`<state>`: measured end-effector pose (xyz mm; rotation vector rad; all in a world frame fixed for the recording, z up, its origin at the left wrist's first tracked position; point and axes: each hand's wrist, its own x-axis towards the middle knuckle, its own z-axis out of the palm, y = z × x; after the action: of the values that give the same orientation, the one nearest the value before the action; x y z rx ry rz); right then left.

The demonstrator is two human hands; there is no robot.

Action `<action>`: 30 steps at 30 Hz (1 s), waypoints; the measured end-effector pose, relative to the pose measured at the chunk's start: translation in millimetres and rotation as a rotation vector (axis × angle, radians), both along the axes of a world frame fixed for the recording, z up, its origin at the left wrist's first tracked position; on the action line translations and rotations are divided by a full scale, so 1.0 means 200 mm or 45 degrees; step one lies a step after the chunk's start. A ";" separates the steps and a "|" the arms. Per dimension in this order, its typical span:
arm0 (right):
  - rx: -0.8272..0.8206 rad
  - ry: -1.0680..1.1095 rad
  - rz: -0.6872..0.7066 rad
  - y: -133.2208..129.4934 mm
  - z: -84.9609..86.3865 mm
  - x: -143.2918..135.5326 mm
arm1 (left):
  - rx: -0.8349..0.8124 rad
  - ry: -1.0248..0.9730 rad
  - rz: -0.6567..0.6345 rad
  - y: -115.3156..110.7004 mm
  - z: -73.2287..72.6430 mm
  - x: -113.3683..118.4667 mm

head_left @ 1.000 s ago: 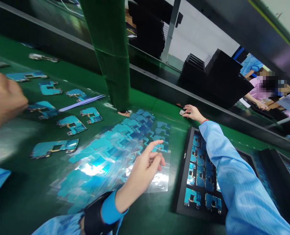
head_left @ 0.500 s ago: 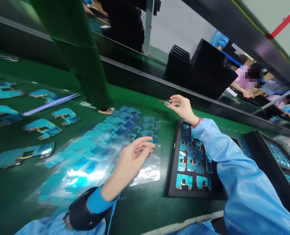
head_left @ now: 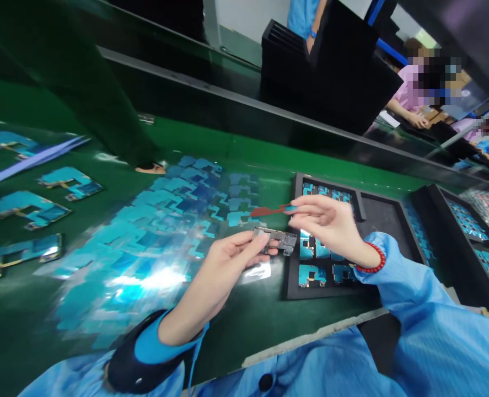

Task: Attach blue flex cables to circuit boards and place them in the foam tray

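Note:
My left hand (head_left: 217, 267) pinches a small grey circuit board (head_left: 283, 241) between thumb and fingers, over the front left edge of a black tray (head_left: 290, 278). Just above that board, my right hand (head_left: 329, 225) has thumb and fingertips closed on a thin strip of red film (head_left: 267, 211). A bit of blue shows where the fingertips meet the strip. Under and left of the hands lie clear sheets with rows of blue film pieces (head_left: 145, 220). Blue-covered boards (head_left: 311, 274) fill slots in the tray, partly hidden behind my right hand.
Several blue-covered boards (head_left: 27, 209) and a lilac strip (head_left: 33, 161) lie on the green mat at left. A dark green post (head_left: 99, 105) rises behind the sheets. Another black tray (head_left: 455, 231) stands far right. Beyond the ledge are black racks (head_left: 331, 71) and people working.
My right hand has come down and toward me. The circuit board is now in my left hand, which held nothing before, and my right hand holds red film. The view has shifted.

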<state>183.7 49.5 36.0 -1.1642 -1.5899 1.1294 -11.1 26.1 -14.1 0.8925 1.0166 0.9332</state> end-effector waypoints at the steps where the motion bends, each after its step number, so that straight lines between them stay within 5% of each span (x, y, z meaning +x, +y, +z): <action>1: 0.099 -0.043 -0.121 -0.04 0.01 0.03 | -0.006 0.008 0.020 0.00 -0.01 0.00; 4: 0.393 -0.237 -0.338 -0.16 0.04 0.09 | -0.015 0.057 0.070 -0.01 -0.03 -0.01; 7: 0.460 -0.330 -0.333 -0.26 0.02 0.12 | -0.042 0.108 0.093 -0.02 -0.03 0.00; 18: -0.175 0.074 -0.437 -0.22 -0.14 0.06 | -0.162 0.014 0.057 -0.02 0.02 0.00; 30: -0.238 0.041 -0.427 -0.23 -0.11 0.05 | -0.190 0.009 0.048 -0.06 0.07 -0.02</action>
<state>194.6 3.8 14.2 -1.4645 -1.2256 1.0817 -15.2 14.4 -0.9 0.7550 1.0971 0.8742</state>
